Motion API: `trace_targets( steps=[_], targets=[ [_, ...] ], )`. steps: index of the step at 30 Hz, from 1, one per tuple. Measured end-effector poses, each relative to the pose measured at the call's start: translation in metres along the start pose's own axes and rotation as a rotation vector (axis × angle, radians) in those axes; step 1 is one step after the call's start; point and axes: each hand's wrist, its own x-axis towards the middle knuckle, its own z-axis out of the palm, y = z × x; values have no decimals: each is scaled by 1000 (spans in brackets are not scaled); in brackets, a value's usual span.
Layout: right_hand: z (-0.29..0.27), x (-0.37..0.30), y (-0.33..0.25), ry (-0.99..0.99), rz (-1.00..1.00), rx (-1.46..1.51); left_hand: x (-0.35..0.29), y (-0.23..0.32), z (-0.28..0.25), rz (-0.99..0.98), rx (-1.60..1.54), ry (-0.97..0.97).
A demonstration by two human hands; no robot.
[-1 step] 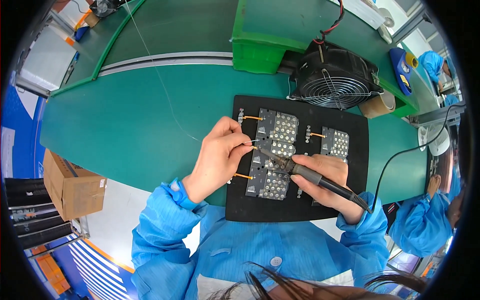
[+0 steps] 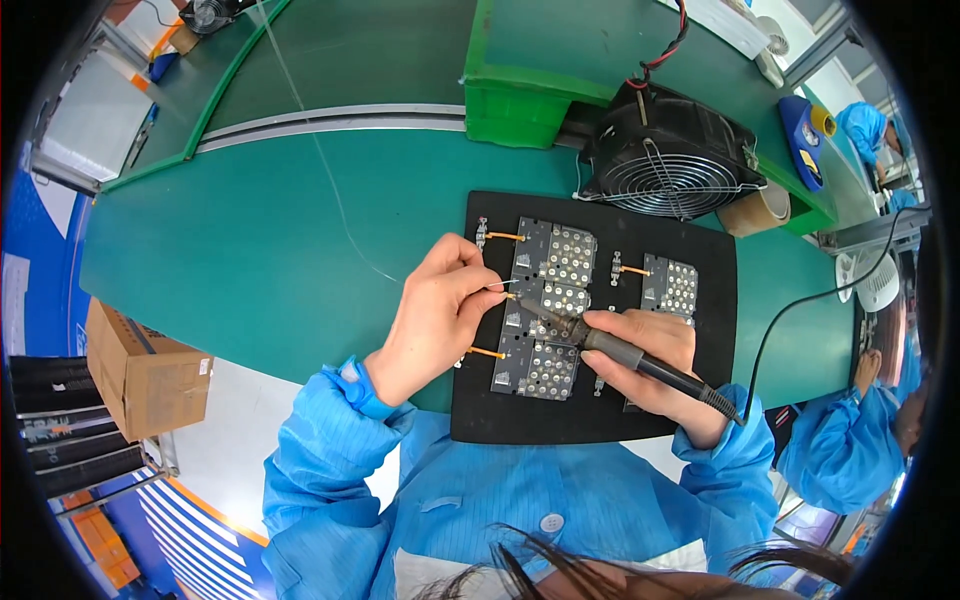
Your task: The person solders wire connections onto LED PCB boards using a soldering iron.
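My left hand (image 2: 437,308) is closed, pinching thin solder wire (image 2: 343,212) between thumb and forefinger. Its tip meets the left part of a dark circuit board (image 2: 568,256) dotted with round silvery components. A short yellow piece shows at the same fingertips; whether they grip it too is unclear. Wrapped round a black soldering iron (image 2: 640,360), my right hand (image 2: 655,350) angles the iron's tip down to the board beside the wire's end. Short orange cables with small metal connectors (image 2: 483,234) stick out of the board. Under it lies a black mat (image 2: 600,425).
A second board (image 2: 670,283) lies on the mat's right. Behind the mat stand a black fan (image 2: 668,150) with a wire guard and a tape roll (image 2: 757,209). The iron's cord (image 2: 770,340) loops to the right, where a co-worker's blue sleeve (image 2: 840,455) shows. A cardboard box (image 2: 150,370) sits left, below the green table (image 2: 250,250).
The upper stretch of solder wire has shifted slightly and looks blurred. Both hands and the iron hold the same position.
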Motion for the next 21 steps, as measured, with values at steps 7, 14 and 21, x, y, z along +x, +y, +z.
trace_targets(
  steps=[7, 14, 21],
  targets=[
    [1, 1, 0, 14, -10, 3, 0, -3, 0, 33, 27, 3],
    [-3, 1, -1, 15, 0, 0, 2, 1, -2, 7, 11, -8],
    [-4, -1, 0, 92, -37, 34, 1, 0, -1, 58, 45, 1]
  ],
)
